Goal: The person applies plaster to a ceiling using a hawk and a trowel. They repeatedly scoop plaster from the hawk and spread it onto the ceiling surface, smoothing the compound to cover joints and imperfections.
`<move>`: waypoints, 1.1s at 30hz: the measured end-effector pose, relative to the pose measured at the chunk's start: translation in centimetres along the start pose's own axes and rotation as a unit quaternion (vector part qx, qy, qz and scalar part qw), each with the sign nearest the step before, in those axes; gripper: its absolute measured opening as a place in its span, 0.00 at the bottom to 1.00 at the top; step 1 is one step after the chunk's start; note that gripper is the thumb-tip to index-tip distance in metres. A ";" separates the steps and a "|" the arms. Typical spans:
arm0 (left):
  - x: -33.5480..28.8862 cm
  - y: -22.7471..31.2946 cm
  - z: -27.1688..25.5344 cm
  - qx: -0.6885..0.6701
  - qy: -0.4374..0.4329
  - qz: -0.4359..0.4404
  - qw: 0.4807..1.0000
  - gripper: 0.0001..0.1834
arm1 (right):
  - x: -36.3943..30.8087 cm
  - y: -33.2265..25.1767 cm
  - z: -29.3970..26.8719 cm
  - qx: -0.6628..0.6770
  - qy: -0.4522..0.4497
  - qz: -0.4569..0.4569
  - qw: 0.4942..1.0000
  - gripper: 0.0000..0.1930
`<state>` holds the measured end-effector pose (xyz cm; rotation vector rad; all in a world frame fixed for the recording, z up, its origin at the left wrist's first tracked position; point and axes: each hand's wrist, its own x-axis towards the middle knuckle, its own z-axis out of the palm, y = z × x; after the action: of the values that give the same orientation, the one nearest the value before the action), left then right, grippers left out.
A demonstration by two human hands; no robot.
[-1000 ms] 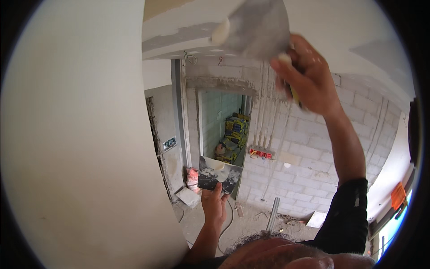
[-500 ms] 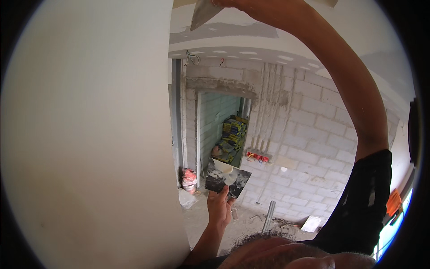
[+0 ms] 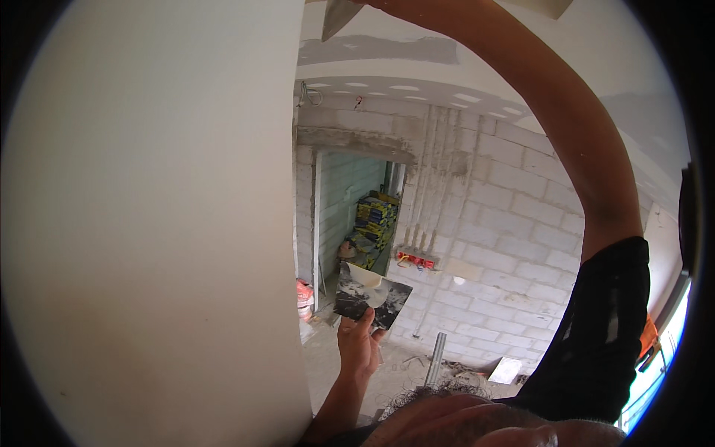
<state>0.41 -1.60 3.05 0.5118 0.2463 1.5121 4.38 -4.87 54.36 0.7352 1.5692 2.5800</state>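
Thumb-and-Finger Grip: Hold Points and Handling

Head view (sole view). Left hand (image 3: 359, 344): pinching the dark board (image 3: 351, 301) at its lower edge, thumb laid on the face, fingers passing behind. Right hand (image 3: 381, 4): only a sliver shows at the upper picture edge, next to the metal blade (image 3: 339, 18); how its fingers are set cannot be told.

Landmark: the doorway (image 3: 319, 223).

Location. The dark board is held tilted in front of the doorway's lower part, overlapping its right side. Off-white paste (image 3: 365, 277) lies on the board's upper half. The metal blade is above the doorway. A smooth pale wall (image 3: 156, 223) fills the space left of the doorway; the block wall (image 3: 514, 223) extends to the right of it, with red boxes (image 3: 417, 258) set just beside it. Stacked bags (image 3: 376, 216) show through the doorway.

Handling (judgement). Dark board: thin, probably light and stiff. Paste sits beyond the thumb, so an edge pinch is likely to tip under load; support the underside with spread fingers. Any smear under the thumb would be slippery; grip the bare lower edge. Paste: soft, liable to slide on a steep tilt. Metal blade: thin, probably springy; hold it by the end opposite the working edge.
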 end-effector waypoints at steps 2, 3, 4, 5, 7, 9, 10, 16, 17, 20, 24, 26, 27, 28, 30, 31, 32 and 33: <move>-0.1 0.0 0.3 0.003 -0.005 0.009 1.000 0.22 | -0.1 0.1 -0.2 0.001 -0.017 0.004 1.000 0.07; -0.2 0.0 0.4 0.004 -0.009 0.013 1.000 0.23 | -0.2 0.3 -0.3 0.002 -0.026 0.006 1.000 0.07; -0.2 0.0 0.6 0.006 -0.005 0.008 1.000 0.23 | -0.5 0.4 -0.6 -0.003 -0.040 0.009 0.999 0.07; -0.2 0.0 0.8 0.008 -0.003 0.002 1.000 0.23 | -1.1 0.7 -1.0 -0.008 -0.055 0.011 0.998 0.08; -0.2 0.1 0.8 0.010 0.002 -0.003 1.000 0.23 | -1.8 1.1 -0.9 -0.007 -0.060 0.020 0.998 0.08; -0.2 0.3 0.6 0.008 0.007 -0.001 1.000 0.23 | -2.3 1.3 -0.6 0.006 -0.040 0.031 0.999 0.09; -0.1 0.3 0.4 0.007 0.007 0.000 1.000 0.22 | -2.5 1.4 -0.4 0.005 -0.049 0.035 0.998 0.10; 0.1 0.2 0.1 0.010 0.001 -0.008 1.000 0.22 | -6.3 2.7 -1.2 -0.004 -0.055 0.068 0.996 0.14; 0.1 0.4 0.3 0.010 -0.001 -0.010 1.000 0.22 | -6.8 2.8 -1.9 -0.003 -0.058 0.076 0.995 0.14; -0.1 0.5 0.7 0.011 -0.002 -0.012 1.000 0.22 | -8.1 3.6 -2.2 0.012 -0.069 0.098 0.993 0.14; -0.1 0.4 0.7 0.012 0.002 -0.012 1.000 0.22 | -8.5 3.2 -5.0 -0.023 -0.108 0.124 0.986 0.14; 0.1 0.3 0.3 0.009 0.000 -0.011 1.000 0.21 | -8.3 2.9 -5.2 -0.022 -0.076 0.126 0.989 0.14; 0.1 0.3 0.2 0.007 0.000 -0.010 1.000 0.21 | -8.0 2.7 -5.2 -0.020 -0.059 0.126 0.990 0.14; 0.1 0.5 0.2 0.001 0.001 -0.010 1.000 0.20 | -7.5 2.7 -5.0 0.002 -0.037 0.119 0.992 0.14; -0.1 1.3 0.4 -0.004 0.005 -0.010 1.000 0.19 | -5.6 2.4 -4.0 0.051 0.008 0.112 0.992 0.13; 0.2 0.9 1.4 0.007 -0.036 -0.044 0.998 0.18 | -6.9 3.9 -4.3 0.015 0.002 0.093 0.996 0.12; 0.2 1.2 1.3 0.008 -0.033 -0.042 0.999 0.18 | -5.7 3.7 -3.1 0.019 0.038 0.070 0.997 0.11; 0.1 1.4 1.3 0.010 -0.031 -0.041 0.999 0.18 | -4.5 3.7 -2.3 0.014 0.009 0.070 0.997 0.10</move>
<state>-0.18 -1.73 4.88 0.5578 0.2316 1.4126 8.27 -9.77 54.93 0.8569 1.6171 2.6733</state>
